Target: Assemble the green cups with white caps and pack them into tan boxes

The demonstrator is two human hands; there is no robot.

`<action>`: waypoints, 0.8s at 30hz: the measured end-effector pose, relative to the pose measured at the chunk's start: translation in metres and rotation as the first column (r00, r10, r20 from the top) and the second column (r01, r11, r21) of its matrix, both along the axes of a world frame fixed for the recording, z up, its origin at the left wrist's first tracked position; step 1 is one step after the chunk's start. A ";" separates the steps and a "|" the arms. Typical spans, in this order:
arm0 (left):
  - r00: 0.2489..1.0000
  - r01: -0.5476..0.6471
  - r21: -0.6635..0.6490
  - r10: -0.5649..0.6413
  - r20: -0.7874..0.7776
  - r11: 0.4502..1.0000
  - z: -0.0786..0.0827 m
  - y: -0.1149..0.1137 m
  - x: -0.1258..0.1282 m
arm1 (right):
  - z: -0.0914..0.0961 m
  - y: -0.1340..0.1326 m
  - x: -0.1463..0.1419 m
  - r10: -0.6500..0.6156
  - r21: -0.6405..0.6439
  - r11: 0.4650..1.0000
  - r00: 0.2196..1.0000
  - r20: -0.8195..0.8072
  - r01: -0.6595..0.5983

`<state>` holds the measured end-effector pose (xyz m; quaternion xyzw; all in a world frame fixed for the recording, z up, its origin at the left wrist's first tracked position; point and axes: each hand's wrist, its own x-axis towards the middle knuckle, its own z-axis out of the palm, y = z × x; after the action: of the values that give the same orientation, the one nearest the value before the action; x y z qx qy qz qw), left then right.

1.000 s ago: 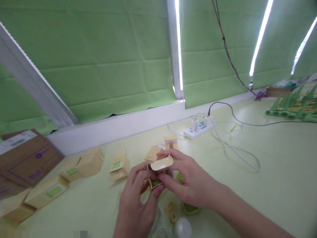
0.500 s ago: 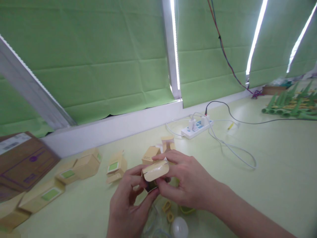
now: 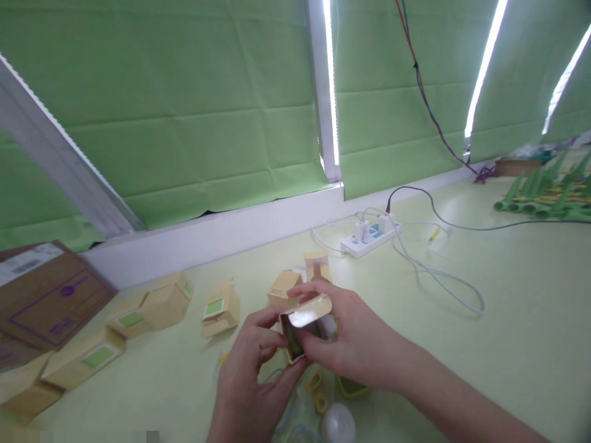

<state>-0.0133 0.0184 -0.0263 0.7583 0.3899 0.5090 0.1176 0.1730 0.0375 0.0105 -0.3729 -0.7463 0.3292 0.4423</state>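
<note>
Between my two hands is a small open cardboard box [image 3: 310, 312] with its flap raised and a dark inside facing me. My left hand [image 3: 261, 363] grips the box's left side and lower edge. On the right side, my right hand [image 3: 351, 332] holds it, the thumb reaching into the opening. What lies inside is too dark to make out. Below the hands on the table are yellow ring-shaped pieces [image 3: 320, 403], a white round piece [image 3: 339, 423] and a green-rimmed container [image 3: 351, 387], partly covered by my right hand.
Small tan boxes [image 3: 83, 360] stand in a row at the left, beside a large brown carton [image 3: 50, 295]. An opened box [image 3: 221, 309] and another tan box [image 3: 284, 287] lie beyond my hands. Behind are a white power strip [image 3: 370, 238] with cables and green spiky parts [image 3: 545, 191].
The held box has turned so its opening faces me more, and the flap has tilted up. My right thumb has moved into the opening. The whole view has shifted slightly.
</note>
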 end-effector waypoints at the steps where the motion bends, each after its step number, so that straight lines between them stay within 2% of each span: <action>1: 1.000 0.003 0.017 -0.003 -0.023 1.000 0.000 0.000 -0.001 | -0.001 0.001 0.000 0.007 -0.021 1.000 1.000 -0.004 -0.007; 4: 0.994 0.012 0.079 -0.003 -0.107 0.997 0.000 0.001 -0.003 | -0.003 0.003 0.000 -0.001 -0.073 0.997 1.000 -0.023 -0.001; 7: 0.980 -0.018 0.164 0.051 -0.195 0.986 0.002 0.001 -0.004 | -0.003 0.004 0.000 -0.049 -0.105 0.993 0.998 -0.024 0.047; 13: 0.957 -0.062 0.212 0.118 -0.266 0.975 0.009 -0.002 -0.004 | -0.004 0.000 -0.001 -0.068 -0.066 0.995 0.997 0.027 0.070; 16: 0.967 -0.055 0.177 0.097 -0.238 0.983 0.005 -0.001 -0.005 | -0.007 0.001 -0.002 -0.064 -0.063 0.996 0.998 -0.016 0.062; 20: 0.999 0.028 0.042 -0.026 -0.039 0.999 -0.003 0.000 -0.004 | -0.005 0.004 -0.003 0.055 -0.013 0.998 0.997 -0.047 -0.055; 24: 0.999 0.033 0.022 -0.034 0.029 0.999 -0.006 0.001 -0.002 | 0.001 0.006 -0.001 0.078 0.044 0.996 0.996 -0.032 -0.077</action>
<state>-0.0148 0.0197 -0.0322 0.7585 0.3698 0.5221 0.1236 0.1717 0.0438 0.0112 -0.3286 -0.7596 0.3361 0.4495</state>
